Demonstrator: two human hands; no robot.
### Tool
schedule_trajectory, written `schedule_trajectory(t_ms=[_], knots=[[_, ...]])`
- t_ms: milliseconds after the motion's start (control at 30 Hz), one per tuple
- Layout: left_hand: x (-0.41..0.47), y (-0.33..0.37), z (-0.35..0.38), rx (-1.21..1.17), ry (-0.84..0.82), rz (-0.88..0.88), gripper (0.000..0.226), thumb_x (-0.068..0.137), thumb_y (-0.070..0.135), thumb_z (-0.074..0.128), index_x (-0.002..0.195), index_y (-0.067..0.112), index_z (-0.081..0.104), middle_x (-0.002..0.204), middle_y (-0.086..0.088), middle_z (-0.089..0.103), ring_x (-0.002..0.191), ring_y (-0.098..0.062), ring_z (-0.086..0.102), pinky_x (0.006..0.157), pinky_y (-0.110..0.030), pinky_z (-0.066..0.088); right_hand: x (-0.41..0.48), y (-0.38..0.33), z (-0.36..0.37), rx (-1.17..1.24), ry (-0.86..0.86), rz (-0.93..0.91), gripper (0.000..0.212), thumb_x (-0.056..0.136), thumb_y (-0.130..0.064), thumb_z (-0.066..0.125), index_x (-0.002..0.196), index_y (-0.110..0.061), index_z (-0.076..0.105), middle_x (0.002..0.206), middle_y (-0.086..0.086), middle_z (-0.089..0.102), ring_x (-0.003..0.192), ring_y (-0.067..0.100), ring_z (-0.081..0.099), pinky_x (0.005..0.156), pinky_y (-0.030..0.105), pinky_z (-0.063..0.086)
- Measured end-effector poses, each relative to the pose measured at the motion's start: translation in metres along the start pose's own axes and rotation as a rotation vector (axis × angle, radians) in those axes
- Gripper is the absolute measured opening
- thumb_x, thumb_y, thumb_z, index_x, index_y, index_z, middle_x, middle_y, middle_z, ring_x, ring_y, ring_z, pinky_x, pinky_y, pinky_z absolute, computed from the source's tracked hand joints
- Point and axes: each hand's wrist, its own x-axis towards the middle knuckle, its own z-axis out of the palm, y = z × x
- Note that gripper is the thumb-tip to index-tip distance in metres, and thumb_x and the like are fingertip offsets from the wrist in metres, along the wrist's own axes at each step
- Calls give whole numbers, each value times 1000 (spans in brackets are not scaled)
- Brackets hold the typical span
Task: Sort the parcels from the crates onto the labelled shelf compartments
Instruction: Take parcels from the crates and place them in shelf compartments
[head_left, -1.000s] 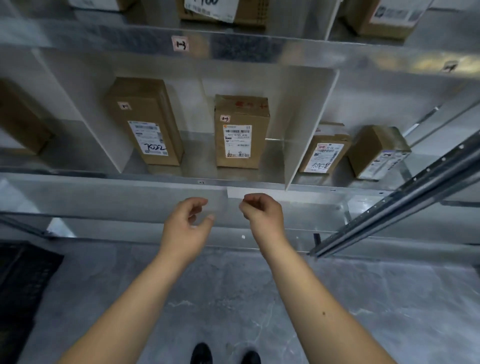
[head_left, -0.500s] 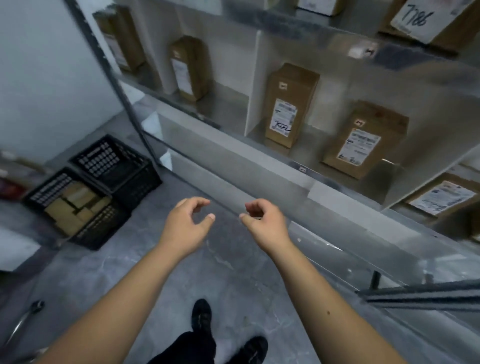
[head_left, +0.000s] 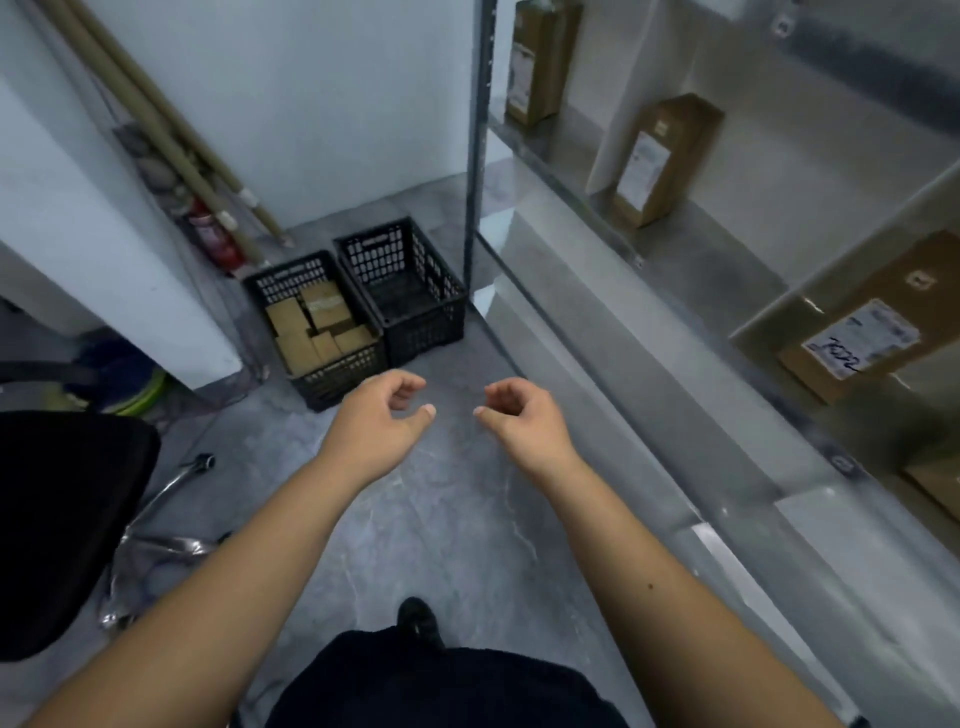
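Note:
Two black plastic crates stand on the grey floor ahead. The left crate (head_left: 332, 382) holds several brown cardboard parcels (head_left: 317, 325); the right crate (head_left: 431, 332) looks bare inside. My left hand (head_left: 376, 421) and my right hand (head_left: 519, 418) hang in front of me above the floor, fingers loosely curled, holding nothing. The metal shelf (head_left: 649, 322) runs along my right with labelled parcels standing in its compartments: one far back (head_left: 540, 62), one further along (head_left: 665, 161), and a near one marked with handwriting (head_left: 878, 322).
A black office chair (head_left: 62, 519) with a chrome base stands at my left. Cardboard tubes (head_left: 171, 135) lean in the far corner by a white wall. A shelf upright (head_left: 475, 156) rises beside the right crate.
My view has swung left, away from the shelf face toward the crates on the floor. Both hands have kept their loose, unladen pose in front of me.

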Motion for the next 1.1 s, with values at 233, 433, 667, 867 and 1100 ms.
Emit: schedule_trajectory(t_ms=[233,433,667,867,1100], knots=[[52,-50,-71,-112,121,-111,24,91,35,77,113,34,67,111,14,65,104,-12,64,97,-39,55,62,-49,89,57,-157,2,19,82,-23,83,93,-30,68,97,-2,71,90,15,68,92,40,58],[108,-76,-102,-151,204,-216,25,91,33,77,114,31,69,111,10,68,100,-10,66,94,-35,55,135,-79,129,54,-256,17,21,73,-32,80,92,-28,70,92,-3,71,85,15,67,81,39,57],[210,-77,-117,-139,266,-329,27,92,28,75,118,28,67,111,11,67,103,-12,66,95,-32,54,265,-104,162,52,-387,-15,17,84,-15,80,97,-22,70,93,2,71,83,15,64,79,36,54],[291,-76,-126,-149,301,-461,26,91,31,75,114,33,63,115,4,67,107,-15,65,96,-33,53,360,-126,183,-21,-519,-7,19,88,-12,78,106,-12,70,93,2,69,87,16,66,90,47,57],[359,-107,-154,-251,279,-546,29,93,30,76,120,29,63,118,4,64,111,-15,65,94,-27,49,440,-152,226,-34,-555,87,14,90,-13,76,100,-21,69,95,-1,70,97,21,69,97,51,58]])
